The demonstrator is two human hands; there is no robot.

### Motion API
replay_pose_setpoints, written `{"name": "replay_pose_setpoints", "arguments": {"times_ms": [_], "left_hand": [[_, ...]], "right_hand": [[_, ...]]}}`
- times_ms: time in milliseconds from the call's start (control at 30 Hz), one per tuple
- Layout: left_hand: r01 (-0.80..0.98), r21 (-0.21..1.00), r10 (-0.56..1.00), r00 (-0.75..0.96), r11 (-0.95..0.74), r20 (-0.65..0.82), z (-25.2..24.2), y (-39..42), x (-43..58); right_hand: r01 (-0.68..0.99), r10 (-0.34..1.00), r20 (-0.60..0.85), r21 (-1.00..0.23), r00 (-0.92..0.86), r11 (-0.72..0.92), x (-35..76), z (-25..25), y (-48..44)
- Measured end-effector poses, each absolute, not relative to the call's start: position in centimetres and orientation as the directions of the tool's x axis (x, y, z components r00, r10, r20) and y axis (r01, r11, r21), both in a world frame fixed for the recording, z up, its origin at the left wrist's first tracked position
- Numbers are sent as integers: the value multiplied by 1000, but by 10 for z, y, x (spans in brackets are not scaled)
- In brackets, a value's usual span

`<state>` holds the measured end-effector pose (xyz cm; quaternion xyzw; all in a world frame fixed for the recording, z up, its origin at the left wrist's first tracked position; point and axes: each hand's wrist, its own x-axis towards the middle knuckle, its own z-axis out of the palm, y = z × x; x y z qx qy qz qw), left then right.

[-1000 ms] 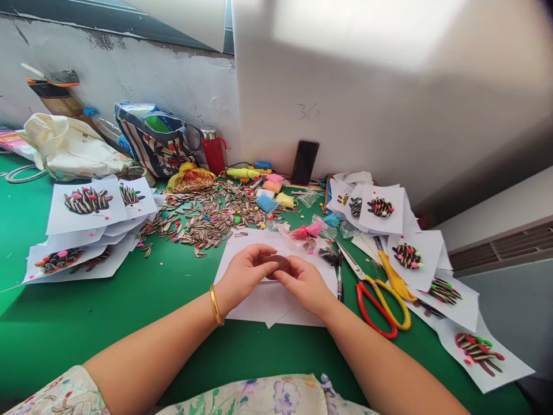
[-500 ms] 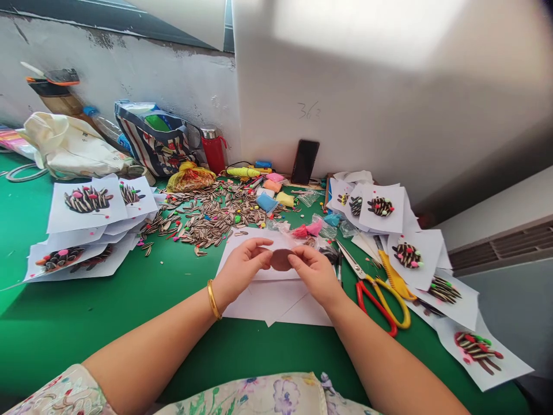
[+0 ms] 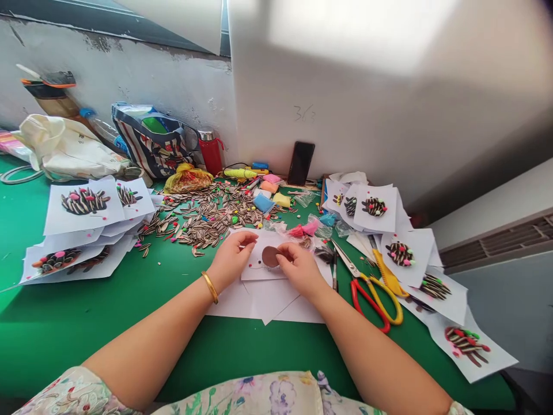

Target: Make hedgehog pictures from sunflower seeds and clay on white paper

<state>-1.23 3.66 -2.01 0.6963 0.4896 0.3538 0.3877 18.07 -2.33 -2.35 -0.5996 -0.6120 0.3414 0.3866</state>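
My right hand (image 3: 301, 271) pinches a flat brown clay disc (image 3: 270, 256) by its right edge, between thumb and fingers. The disc is tilted up over a white card (image 3: 263, 273), which bears a thin drawn line and small dark and red dots. To the left of the disc is my left hand (image 3: 233, 259), apart from it. Its fingers are bent, with a gap between thumb and fingertips and nothing in them. Beneath the card lie more white sheets (image 3: 242, 302) on the green table (image 3: 181, 351).
Scissors (image 3: 374, 288) and a yellow cutter (image 3: 389, 274) lie right of the sheets. Cards with seed hedgehogs (image 3: 84, 202) are stacked left, others (image 3: 401, 253) right. Behind are loose sunflower seeds (image 3: 207, 216), coloured clay packs (image 3: 263, 203), a phone (image 3: 301, 163) and a red flask (image 3: 211, 153).
My left hand has let go of the brown clay disc and moved slightly left. My right hand has brought the disc a little left, tilting it and uncovering the card's drawing.
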Motion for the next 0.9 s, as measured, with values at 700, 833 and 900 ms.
{"name": "replay_pose_setpoints", "arguments": {"times_ms": [700, 833, 900], "left_hand": [[638, 442, 774, 560, -630, 295, -26, 8, 3], [662, 419, 783, 547, -622, 297, -29, 9, 5], [674, 413, 790, 543, -613, 286, -30, 10, 6]], "right_hand": [[776, 991, 97, -617, -94, 134, 184, -26, -19], [791, 990, 114, -597, -83, 135, 188, -29, -19], [786, 988, 133, -601, -79, 143, 191, -32, -19]]}}
